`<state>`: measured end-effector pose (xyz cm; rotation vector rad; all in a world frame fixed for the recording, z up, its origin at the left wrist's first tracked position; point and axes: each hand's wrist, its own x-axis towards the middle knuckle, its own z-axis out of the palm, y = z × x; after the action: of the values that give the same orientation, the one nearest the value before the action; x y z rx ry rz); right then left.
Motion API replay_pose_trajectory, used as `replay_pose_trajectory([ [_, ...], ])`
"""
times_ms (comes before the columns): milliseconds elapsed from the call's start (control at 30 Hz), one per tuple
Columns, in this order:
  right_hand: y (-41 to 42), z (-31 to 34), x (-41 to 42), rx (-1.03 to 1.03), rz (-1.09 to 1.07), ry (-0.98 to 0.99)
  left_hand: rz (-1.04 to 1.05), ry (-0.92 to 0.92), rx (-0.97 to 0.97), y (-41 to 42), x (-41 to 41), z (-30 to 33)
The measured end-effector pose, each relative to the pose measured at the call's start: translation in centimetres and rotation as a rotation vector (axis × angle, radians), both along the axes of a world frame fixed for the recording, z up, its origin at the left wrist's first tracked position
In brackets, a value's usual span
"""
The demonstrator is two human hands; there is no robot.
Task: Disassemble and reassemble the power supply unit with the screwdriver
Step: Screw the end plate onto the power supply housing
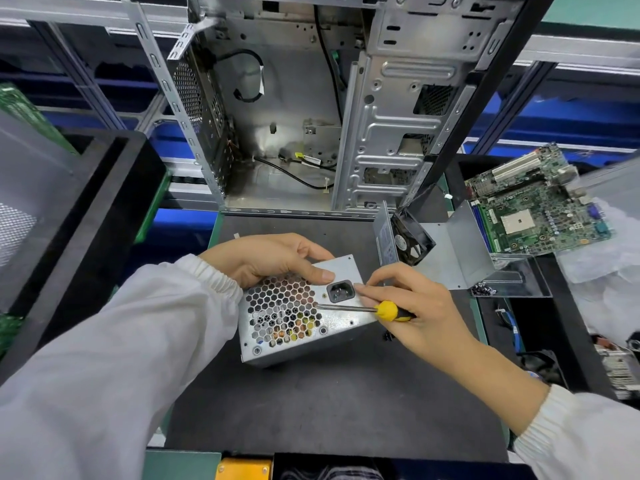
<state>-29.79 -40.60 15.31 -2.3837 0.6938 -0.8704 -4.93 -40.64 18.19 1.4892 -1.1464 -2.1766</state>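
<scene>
Hands work apart: the left hand (pixel 273 259) grips the top of the power supply unit (pixel 298 313), which sits mid-bench (pixel 346 403); the right hand (pixel 412 306) pinches the screwdriver (pixel 367 309), its tip at the grille face. Judging by its steel casing, the unit is rigid, fairly heavy, with sharp edges; hold it by the solid sides, not the perforated mesh.
</scene>
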Motion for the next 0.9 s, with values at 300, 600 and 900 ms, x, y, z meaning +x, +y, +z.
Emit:
replay_pose_trajectory([
  [300,-0.3,2.1,1.5,0.444,-0.137,-0.037,0.002,-0.003,-0.014,0.1,0.0,0.0],
  [600,-0.4,2.6,1.3,0.675,-0.162,-0.072,-0.012,-0.013,-0.009,0.3,0.0,0.1],
  [900,0.6,2.1,0.5,-0.143,-0.049,0.182,-0.001,-0.007,-0.017,0.4,-0.2,0.4],
])
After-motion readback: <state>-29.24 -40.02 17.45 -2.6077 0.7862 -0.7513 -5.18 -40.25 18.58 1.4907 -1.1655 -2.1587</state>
